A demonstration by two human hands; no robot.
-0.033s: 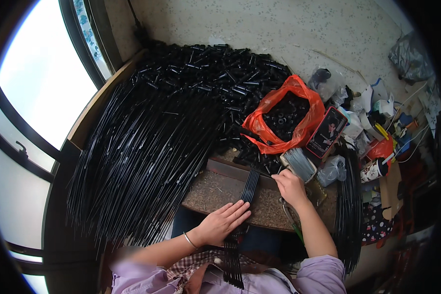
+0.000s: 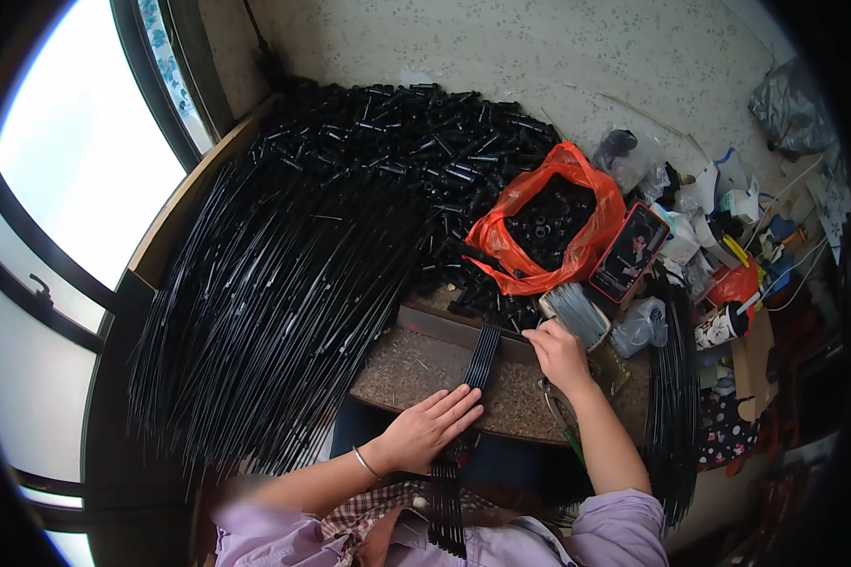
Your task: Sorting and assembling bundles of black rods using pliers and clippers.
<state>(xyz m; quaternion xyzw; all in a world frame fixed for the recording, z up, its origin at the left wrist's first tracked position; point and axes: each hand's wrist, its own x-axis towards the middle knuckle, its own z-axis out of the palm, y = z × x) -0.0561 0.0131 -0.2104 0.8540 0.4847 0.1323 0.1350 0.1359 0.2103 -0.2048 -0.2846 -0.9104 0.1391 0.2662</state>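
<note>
A narrow row of thin black rods [image 2: 483,357] lies side by side across the worn work board [image 2: 407,364]. My left hand [image 2: 429,427] rests flat on this row, fingers stretched out. The rods' near ends [image 2: 446,515] hang past the board's front edge toward my lap. To the right of the rods' far ends, my right hand [image 2: 560,357] is closed in a pinch by the raised dark metal strip [image 2: 435,322]. What its fingertips hold is too small to make out. Pliers with a green handle [image 2: 571,435] lie partly hidden beside my right forearm.
Long black rods [image 2: 274,312] fan out at left. Behind them is a heap of short black tubes [image 2: 416,132]. A red plastic bag [image 2: 511,260] holds small black parts. Nearby are a phone [image 2: 631,253], a box of thin grey pins [image 2: 580,314], a patterned cup [image 2: 719,328] and more rods [image 2: 671,406].
My right fingertips have shifted very slightly away from me along the metal strip. My left hand stays flat on the rods. The picture on the phone screen differs a little.
</note>
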